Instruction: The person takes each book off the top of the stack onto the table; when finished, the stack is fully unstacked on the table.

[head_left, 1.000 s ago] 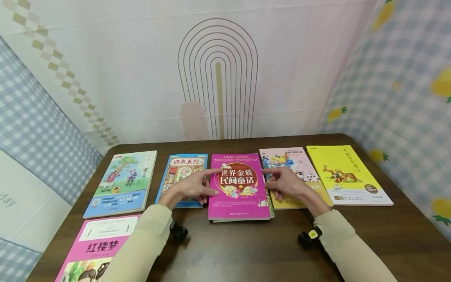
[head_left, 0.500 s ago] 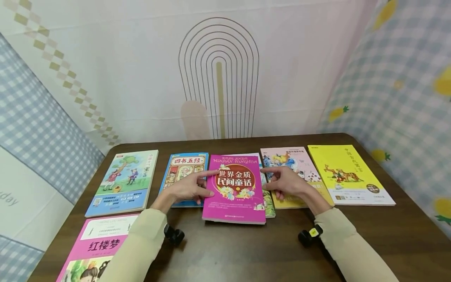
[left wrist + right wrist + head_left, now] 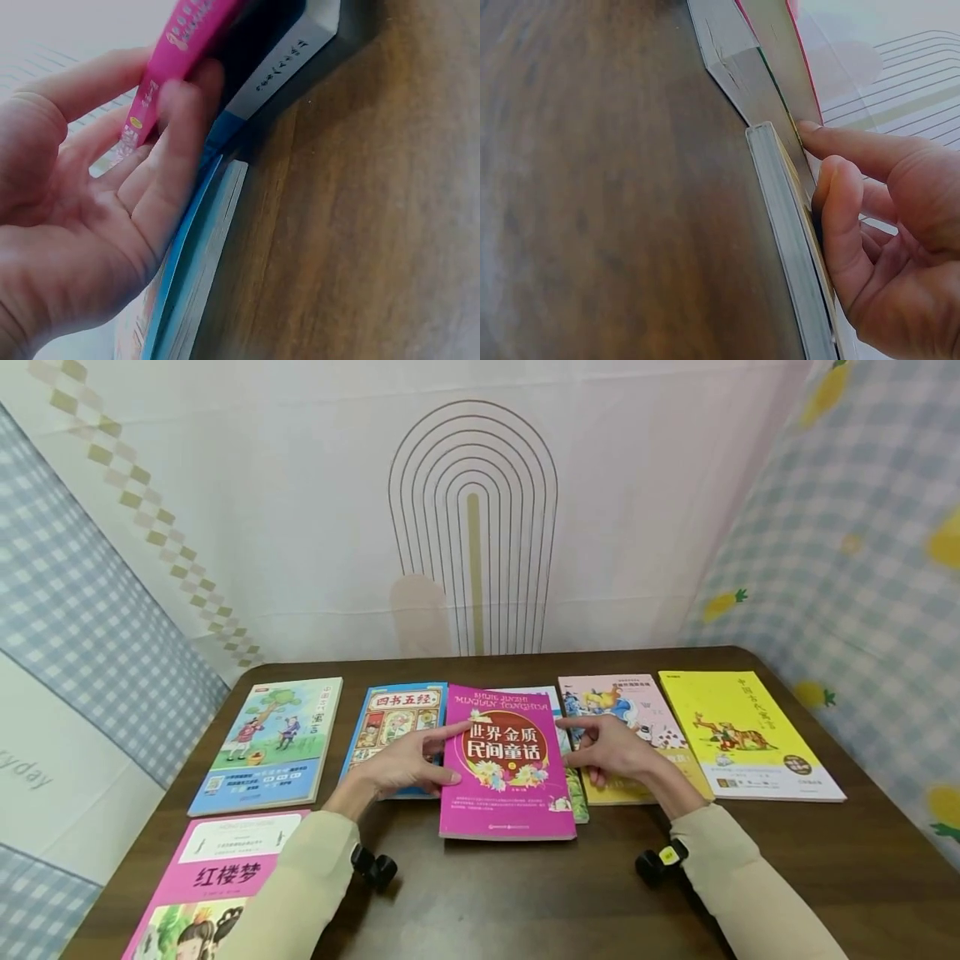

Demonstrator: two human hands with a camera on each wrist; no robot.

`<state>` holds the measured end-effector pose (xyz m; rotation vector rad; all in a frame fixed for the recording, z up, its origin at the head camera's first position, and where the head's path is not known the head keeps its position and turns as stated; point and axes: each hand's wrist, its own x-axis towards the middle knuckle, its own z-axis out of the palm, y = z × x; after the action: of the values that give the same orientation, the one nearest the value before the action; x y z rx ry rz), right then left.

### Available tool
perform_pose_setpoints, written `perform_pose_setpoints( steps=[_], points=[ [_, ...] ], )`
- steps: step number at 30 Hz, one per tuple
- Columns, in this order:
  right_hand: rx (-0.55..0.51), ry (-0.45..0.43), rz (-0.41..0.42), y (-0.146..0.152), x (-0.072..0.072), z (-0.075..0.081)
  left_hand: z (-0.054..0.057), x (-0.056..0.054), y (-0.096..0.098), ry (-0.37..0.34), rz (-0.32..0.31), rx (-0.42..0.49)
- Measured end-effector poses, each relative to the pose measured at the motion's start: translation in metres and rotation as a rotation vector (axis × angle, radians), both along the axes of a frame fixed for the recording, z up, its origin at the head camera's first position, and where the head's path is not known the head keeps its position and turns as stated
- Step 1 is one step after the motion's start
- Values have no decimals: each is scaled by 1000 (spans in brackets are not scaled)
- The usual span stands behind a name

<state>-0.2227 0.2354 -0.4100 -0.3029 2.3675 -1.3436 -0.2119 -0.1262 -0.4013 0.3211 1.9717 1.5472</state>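
Note:
My left hand (image 3: 401,762) pinches the left edge of a magenta book (image 3: 498,814), with its thumb on the cover. The same hand (image 3: 97,187) shows against the pink spine (image 3: 176,56) in the left wrist view. Beneath the magenta book lies another book (image 3: 577,802), mostly covered, with a blue and green strip at its right. My right hand (image 3: 611,747) touches that lower book's right edge with an extended finger. In the right wrist view, a fingertip of the hand (image 3: 900,225) meets the edge beside the thick page block (image 3: 739,64).
A blue book (image 3: 405,697) stands left of the magenta one; a pink and yellow book (image 3: 656,722) and a yellow book (image 3: 731,697) lie right. Further left are a green book (image 3: 262,727) and another pink book (image 3: 225,860). Brown table (image 3: 517,902) shows in front.
Atop the lower book, the magenta book slid left and toward me, tilting, then shifted slightly right and straightened a little. My left hand moved with it; my right hand stayed nearly still.

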Motion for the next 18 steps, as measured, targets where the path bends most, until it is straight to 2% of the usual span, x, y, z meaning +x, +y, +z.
perform_pose_setpoints(
  steps=[8,12,18],
  points=[
    [-11,6,13,0,-1,-3,8,11,-3,6,4,92],
    [-16,9,17,1,-1,-2,18,20,-5,-3,18,148],
    [-10,14,13,0,-1,-2,33,32,-8,23,5,166]
  ],
)
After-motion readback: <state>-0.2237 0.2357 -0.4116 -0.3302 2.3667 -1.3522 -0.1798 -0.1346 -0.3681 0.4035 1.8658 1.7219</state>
